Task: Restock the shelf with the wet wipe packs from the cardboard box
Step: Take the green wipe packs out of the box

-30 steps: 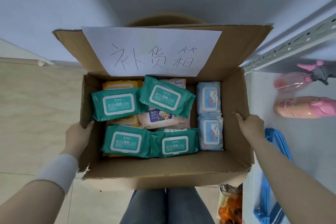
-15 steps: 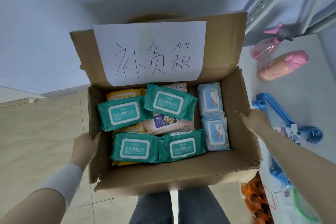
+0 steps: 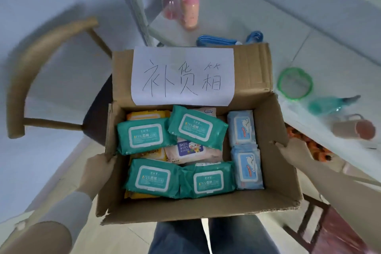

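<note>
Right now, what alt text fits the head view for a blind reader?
The left hand and right hand hold an open cardboard box of teal, blue, pink and yellow wet wipe packs by its side walls. A handwritten paper sign sits on its rear flap; a white shelf lies beyond.

The box [image 3: 272, 171] is matt brown corrugated cardboard, rough and torn at its 7 o'clock corner. White matt paper [image 3: 183, 76] covers its 12 o'clock flap. The wipe packs [image 3: 144, 136] are glossy, crinkled plastic film. At 9 o'clock a chair [image 3: 26, 68] shows smooth pale wood; at 1 o'clock the shelf [image 3: 237, 18] looks smooth and white.
</note>
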A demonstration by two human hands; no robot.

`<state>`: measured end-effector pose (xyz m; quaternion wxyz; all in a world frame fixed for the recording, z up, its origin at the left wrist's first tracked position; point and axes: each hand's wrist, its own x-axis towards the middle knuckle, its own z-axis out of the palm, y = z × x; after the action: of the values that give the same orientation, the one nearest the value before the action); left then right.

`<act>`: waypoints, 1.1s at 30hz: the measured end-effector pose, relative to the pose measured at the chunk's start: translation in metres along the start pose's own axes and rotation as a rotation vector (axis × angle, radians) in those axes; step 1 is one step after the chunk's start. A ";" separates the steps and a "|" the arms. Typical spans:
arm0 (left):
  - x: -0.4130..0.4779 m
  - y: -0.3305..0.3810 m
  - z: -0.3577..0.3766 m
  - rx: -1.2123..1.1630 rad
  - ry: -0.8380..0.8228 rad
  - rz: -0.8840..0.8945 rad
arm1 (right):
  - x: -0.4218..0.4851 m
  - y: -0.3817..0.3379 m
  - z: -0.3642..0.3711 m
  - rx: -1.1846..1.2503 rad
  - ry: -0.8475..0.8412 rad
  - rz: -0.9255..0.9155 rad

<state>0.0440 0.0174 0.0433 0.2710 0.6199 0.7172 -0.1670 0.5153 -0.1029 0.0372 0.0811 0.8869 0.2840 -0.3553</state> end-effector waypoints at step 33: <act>-0.270 0.565 0.261 0.800 -0.230 1.319 | -0.310 0.471 0.202 1.186 0.129 1.304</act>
<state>0.6679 -0.2493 0.0501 0.1426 0.9478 0.0529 -0.2804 0.4795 -0.7000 0.0713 -0.2221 0.7866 -0.5056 -0.2763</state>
